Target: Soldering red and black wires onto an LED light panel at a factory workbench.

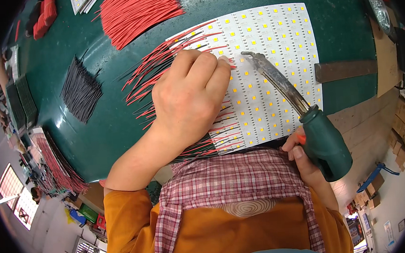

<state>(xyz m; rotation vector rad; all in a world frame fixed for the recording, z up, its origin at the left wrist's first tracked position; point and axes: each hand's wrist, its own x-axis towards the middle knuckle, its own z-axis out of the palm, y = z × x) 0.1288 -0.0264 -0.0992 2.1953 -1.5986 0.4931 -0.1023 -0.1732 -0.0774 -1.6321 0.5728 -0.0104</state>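
Note:
A white circuit board sheet (280, 93) with rows of small yellow LEDs lies on the green table. Red and black wires (147, 69) fan out from its left side, some passing under my left hand (190, 92). That hand is closed over the sheet in a pinch, with a red wire end showing at its fingertips. My right hand (303, 157) grips a soldering iron (325, 141) by its dark green handle, near the sheet's lower right corner. The iron's dark, bent tip hovers over or touches the sheet just right of my left fingertips; I cannot tell which.
A pile of red wires (140, 13) lies beyond the sheet, and a black wire bundle (81, 90) to its left. More wires (57, 160) hang at the table's left edge. On the right are a flat dark bar (346, 70) and a cardboard piece (386, 57).

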